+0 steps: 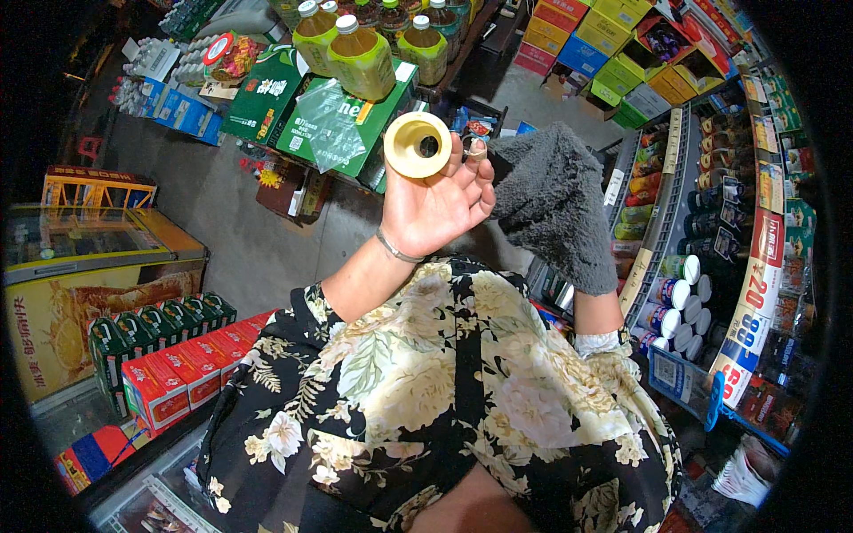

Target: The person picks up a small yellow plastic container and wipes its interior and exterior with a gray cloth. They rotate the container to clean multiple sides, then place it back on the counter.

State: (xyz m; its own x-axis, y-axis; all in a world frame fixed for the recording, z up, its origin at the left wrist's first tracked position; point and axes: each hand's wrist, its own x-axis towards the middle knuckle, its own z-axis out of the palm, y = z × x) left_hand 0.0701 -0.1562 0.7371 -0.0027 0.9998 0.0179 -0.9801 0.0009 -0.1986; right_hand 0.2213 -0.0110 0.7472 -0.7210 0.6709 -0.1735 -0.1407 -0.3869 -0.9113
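Note:
My left hand (436, 200), palm up, holds a pale yellow round hollow piece (398, 168) with a dark opening in its middle. Its thumb is hidden behind that piece, while the other fingers curl loosely to the right. A bracelet (398, 250) circles the wrist, and something pale is wrapped around one fingertip. A dark grey fluffy cloth or mitt (553, 206) covers my right hand completely; only the forearm shows below, so its fingers cannot be made out. Beyond my left hand stands a green carton (373, 143), with clear plastic film (326, 126) over it.
Several drink bottles (363, 66) with white caps stand on and behind the cartons. Shelves of packaged goods (673, 200) run along my right. On the left are a glass-topped freezer (86, 233) and red boxes (176, 386). Stacked coloured cartons (586, 56) stand at the back right.

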